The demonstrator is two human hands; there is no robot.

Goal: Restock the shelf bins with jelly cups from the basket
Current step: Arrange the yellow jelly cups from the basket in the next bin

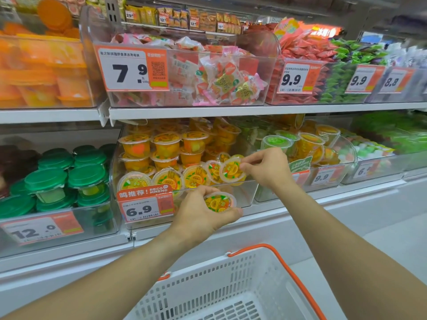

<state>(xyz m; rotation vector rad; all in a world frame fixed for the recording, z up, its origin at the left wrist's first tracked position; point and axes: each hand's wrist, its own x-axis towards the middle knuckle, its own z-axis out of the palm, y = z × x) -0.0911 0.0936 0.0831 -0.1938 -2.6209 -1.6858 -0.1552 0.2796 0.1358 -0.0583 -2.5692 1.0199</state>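
A clear shelf bin (pixel 245 192) with a 6.9 price tag holds several orange jelly cups (pixel 166 146), stacked at the back and stood on edge along the front. My right hand (pixel 268 168) pinches one orange jelly cup (pixel 232 170) at the right end of the front row. In front of the bin's lower edge, my left hand (pixel 201 215) grips another orange jelly cup (pixel 220 202), lid facing me. The white basket (pixel 208 285) with an orange handle sits below my arms; the part of its inside in view holds no cups.
Left of the bin stand green-lidded tubs (pixel 57 179) behind a 12.0 tag. To the right, a bin (pixel 323 179) with green and orange cups carries a 9.9 tag. The upper shelf (pixel 184 110) carries bins of wrapped sweets.
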